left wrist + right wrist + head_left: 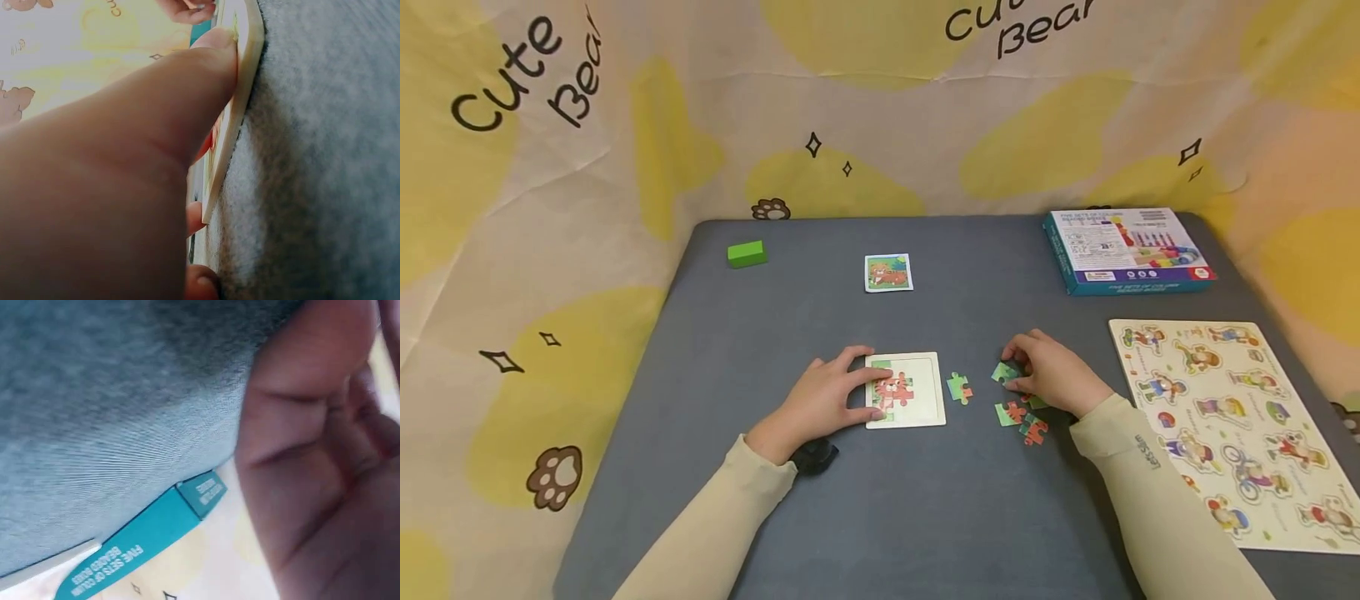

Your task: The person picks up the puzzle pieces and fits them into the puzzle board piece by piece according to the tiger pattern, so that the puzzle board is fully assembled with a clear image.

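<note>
My left hand [823, 396] rests over the left side of a white square puzzle tray [928, 412], thumb and fingers spread on it. Joined red-and-green pieces [897, 390] lie inside, partly under these fingers. The left wrist view shows the thumb [215, 53] on the tray surface. Just right of the tray lies a loose green-and-orange piece [957, 387]. My right hand [1056, 375] pinches a green jigsaw piece [1002, 372] between thumb and fingers; the right wrist view hides that piece. Below it lie loose pieces [1033, 428], some partly covered by the hand.
A small picture card [887, 273] lies behind the tray. At the back left sits a green block [747, 254]. A teal-sided box [1127, 250] stands at the back right, with a large illustrated board [1213, 383] in front of it, beside the right forearm.
</note>
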Motion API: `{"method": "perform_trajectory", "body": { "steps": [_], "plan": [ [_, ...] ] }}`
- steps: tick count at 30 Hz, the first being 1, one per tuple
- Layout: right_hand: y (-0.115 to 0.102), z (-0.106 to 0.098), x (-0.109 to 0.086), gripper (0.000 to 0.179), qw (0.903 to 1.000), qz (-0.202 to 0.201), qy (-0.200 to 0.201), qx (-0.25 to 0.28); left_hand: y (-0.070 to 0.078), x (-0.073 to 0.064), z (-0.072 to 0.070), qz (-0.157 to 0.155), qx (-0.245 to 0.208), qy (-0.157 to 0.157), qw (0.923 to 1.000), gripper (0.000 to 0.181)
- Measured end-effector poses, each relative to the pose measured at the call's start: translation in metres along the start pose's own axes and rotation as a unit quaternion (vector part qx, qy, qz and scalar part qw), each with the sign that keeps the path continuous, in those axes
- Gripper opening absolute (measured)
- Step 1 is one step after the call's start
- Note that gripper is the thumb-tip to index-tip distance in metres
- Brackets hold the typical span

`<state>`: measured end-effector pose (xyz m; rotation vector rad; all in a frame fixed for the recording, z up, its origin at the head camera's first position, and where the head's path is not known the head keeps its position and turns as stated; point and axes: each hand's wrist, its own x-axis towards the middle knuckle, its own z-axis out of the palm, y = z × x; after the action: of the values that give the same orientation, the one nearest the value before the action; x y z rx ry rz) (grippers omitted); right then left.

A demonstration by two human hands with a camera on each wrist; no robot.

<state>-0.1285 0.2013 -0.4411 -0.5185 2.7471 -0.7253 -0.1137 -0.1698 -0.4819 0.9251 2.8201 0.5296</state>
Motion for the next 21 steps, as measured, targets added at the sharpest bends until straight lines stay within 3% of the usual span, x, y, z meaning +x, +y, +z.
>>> {"method": "perform_trajectory", "body": {
  "steps": [7,10,13,17,21],
  "plan": [
    [-0.008,-0.008,0.010,0.026,0.9991,-0.004,-0.041,0.011,0.000,0.000,0.003,-0.007,-0.001,-0.005,1.0000,0.065],
    [-0.026,-0.006,0.019,0.024,0.9995,-0.003,-0.030,0.011,0.001,-0.001,0.004,-0.010,-0.002,-0.007,0.9999,0.065],
    [-0.048,0.003,0.031,0.022,0.9992,-0.013,-0.016,0.034,0.001,0.000,0.004,-0.005,-0.002,-0.002,1.0000,0.064],
    [-0.073,0.023,0.048,0.021,0.9968,-0.029,-0.029,0.068,0.001,-0.001,0.005,-0.008,0.003,-0.004,1.0000,0.064],
    [-0.088,0.037,0.054,0.022,0.9992,-0.031,-0.015,0.018,0.001,-0.002,0.004,-0.015,0.003,-0.006,0.9999,0.064]
  ]
}}
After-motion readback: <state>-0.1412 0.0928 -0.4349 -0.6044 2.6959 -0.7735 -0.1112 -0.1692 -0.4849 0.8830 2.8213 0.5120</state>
